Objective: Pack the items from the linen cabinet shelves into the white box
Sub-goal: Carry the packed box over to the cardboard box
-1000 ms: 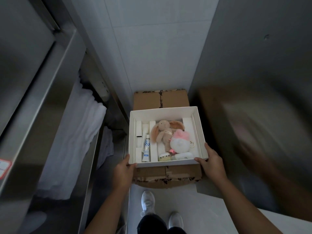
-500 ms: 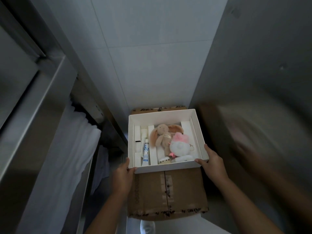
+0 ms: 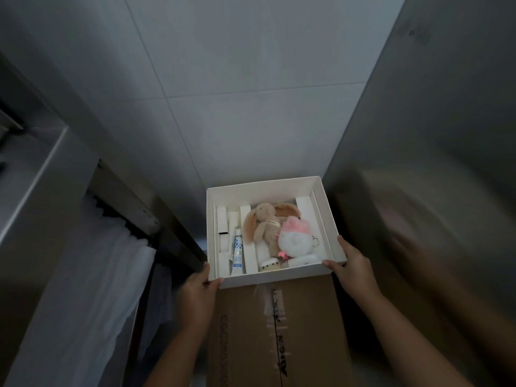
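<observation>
The open white box [image 3: 262, 189] sits at the far end of a taped cardboard box [image 3: 275, 331]. My left hand [image 3: 199, 287] grips its near left corner and my right hand [image 3: 353, 270] grips its near right corner. Inside lie a tan plush bunny [image 3: 265, 223], a white and pink fluffy keychain toy [image 3: 296, 238], a blue and white tube [image 3: 238, 252], a small round tin [image 3: 268, 266] and a white case [image 3: 303, 259], between white card dividers.
The steel linen cabinet [image 3: 42, 174] stands at the left with white cloth [image 3: 92, 289] hanging from its shelf. A white tiled wall [image 3: 237, 93] is ahead. A shiny steel panel [image 3: 435, 135] at the right reflects blurred shapes.
The view has tilted up and my feet have left the frame. The white box, still in both hands, has slid toward the far end of the cardboard box.
</observation>
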`<state>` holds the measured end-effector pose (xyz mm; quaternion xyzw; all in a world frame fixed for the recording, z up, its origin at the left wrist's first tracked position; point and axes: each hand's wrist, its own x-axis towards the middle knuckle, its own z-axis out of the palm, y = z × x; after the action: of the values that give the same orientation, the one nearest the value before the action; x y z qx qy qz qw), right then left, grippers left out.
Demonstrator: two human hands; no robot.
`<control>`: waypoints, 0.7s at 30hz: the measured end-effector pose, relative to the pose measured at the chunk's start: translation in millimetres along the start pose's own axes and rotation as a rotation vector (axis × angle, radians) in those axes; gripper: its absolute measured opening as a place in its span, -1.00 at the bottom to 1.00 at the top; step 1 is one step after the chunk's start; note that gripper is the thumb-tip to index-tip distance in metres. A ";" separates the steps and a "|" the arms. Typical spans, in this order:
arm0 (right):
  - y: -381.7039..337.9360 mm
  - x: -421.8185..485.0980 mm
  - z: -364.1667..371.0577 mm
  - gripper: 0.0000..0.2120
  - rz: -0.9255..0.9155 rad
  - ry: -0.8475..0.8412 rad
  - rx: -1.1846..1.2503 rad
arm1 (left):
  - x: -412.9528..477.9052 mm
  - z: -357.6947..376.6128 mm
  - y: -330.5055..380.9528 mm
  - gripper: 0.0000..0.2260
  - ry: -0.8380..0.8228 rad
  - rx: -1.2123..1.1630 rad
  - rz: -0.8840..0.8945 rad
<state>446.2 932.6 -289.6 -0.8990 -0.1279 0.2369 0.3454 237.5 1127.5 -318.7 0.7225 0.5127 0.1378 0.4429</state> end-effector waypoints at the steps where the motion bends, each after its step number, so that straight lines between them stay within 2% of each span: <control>1: -2.3 4.5 0.5 -0.32 -0.007 0.001 -0.007 | 3.9 -0.1 2.0 -0.61 0.005 0.014 0.015; 6: -11.8 27.3 5.2 -0.32 -0.019 0.009 -0.014 | 29.0 0.5 8.8 -0.59 0.026 0.071 0.055; 12: -23.3 52.7 12.3 -0.34 -0.048 0.006 -0.028 | 57.5 1.9 18.4 -0.58 0.042 0.030 0.048; 21: -25.4 59.2 13.4 -0.34 -0.042 0.016 -0.051 | 60.3 3.5 17.8 -0.59 0.054 0.037 0.057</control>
<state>488.2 982.0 -301.1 -0.9065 -0.1499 0.2190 0.3283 277.2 1176.3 -322.2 0.7409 0.5061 0.1604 0.4113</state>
